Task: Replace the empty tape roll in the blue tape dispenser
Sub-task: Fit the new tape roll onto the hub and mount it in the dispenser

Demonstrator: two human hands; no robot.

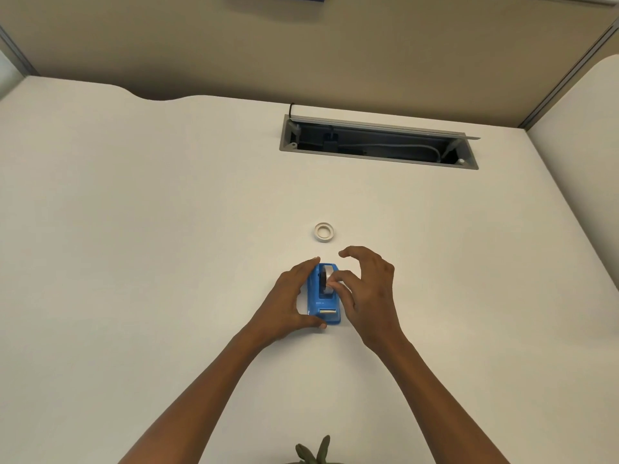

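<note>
A: What sits on the smooth white bench (167, 229)?

B: A glossy blue plastic tape dispenser (323, 304), wedge-shaped, with a tape roll (327, 279) in its cradle. A small white ring, the empty core (325, 232), lies flat just beyond it.

A: And the hands?

B: The left hand (290, 304) clasps the dispenser's side. The right hand (368, 289) touches the roll with its fingertips, grip half open.

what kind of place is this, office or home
Most likely an office cubicle: a plain white desk with a built-in cable tray holding cords, and beige partition panels closing it in behind and at the right. A blue tape dispenser fits desk work too.
</note>
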